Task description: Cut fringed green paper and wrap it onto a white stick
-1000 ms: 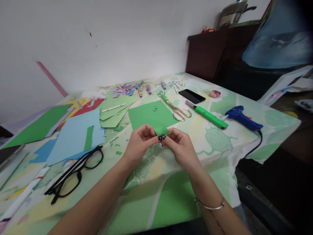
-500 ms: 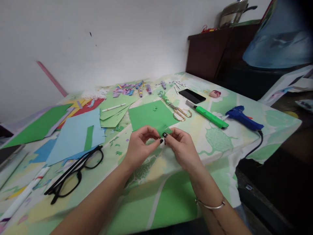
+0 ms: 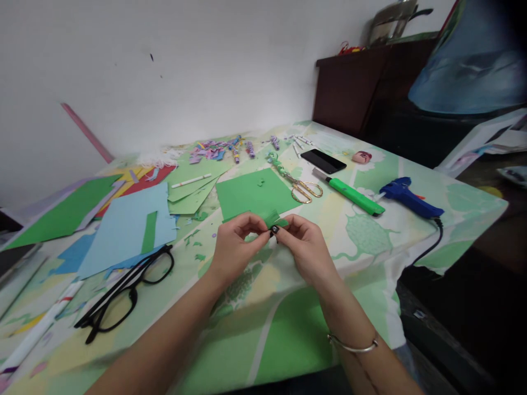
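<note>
Between my fingertips is a small strip of green paper point(image 3: 270, 218), partly hidden by the fingers. My left hand point(image 3: 241, 241) pinches its left side, and my right hand point(image 3: 302, 244) pinches its right side, thumbs nearly touching. Just beyond the hands lies a square sheet of green paper point(image 3: 251, 192) with small green scraps on it. Gold-handled scissors point(image 3: 303, 189) rest at the sheet's right edge, their blades partly covered by green curled paper point(image 3: 275, 161).
To the right lie a green utility knife point(image 3: 356, 196), a blue glue gun point(image 3: 411, 200) with its cord, and a black phone point(image 3: 324, 161). Black glasses point(image 3: 134, 291) sit at the left, near light blue paper point(image 3: 127, 225). Paper scraps point(image 3: 208, 152) and rolled pieces lie along the back.
The green strip has tilted slightly and shows more of its surface above my fingers. My right fingertips have shifted slightly left, toward the left thumb.
</note>
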A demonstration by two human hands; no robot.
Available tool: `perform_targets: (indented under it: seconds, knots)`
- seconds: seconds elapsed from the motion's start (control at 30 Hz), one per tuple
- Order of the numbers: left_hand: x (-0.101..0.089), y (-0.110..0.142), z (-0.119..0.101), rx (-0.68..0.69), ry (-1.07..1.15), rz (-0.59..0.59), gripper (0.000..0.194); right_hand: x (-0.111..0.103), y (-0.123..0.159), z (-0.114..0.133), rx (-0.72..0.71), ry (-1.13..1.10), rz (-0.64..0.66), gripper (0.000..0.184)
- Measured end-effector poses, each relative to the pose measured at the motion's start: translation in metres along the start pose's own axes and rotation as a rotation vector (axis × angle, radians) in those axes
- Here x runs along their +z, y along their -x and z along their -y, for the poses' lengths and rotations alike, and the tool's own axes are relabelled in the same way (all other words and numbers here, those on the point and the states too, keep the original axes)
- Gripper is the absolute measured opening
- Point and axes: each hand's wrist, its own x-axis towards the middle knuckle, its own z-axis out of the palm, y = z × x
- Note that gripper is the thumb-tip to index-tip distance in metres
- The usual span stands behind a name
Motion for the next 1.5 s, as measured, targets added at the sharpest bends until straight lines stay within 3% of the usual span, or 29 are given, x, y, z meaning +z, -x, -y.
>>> perform_targets:
  seconds: [0.3, 0.5, 1.3, 1.5]
  knots:
    - [-0.0029, -0.0030, 0.0006, -0.183, 0.154, 0.023, 0.015, -0.0033, -0.0004, -0.0027, -0.024, -0.026, 0.040, 0.018]
    - [-0.0034, -0.0042, 0.0004, -0.200, 0.151, 0.045, 0.014, -0.0012, 0.0009, 0.0000, -0.027, 0.042, -0.003, 0.021]
    - [-0.0004, 0.0020, 0.0003, 0.240, -0.315, -0.057, 0.006, 0.0008, 0.0020, 0.0015, -0.057, 0.116, -0.047, 0.020]
    - [-0.0003, 0.0014, -0.0041, 0.275, -0.369, -0.065, 0.006, 0.0008, 0.0017, 0.0029, -0.059, 0.131, -0.053, 0.021]
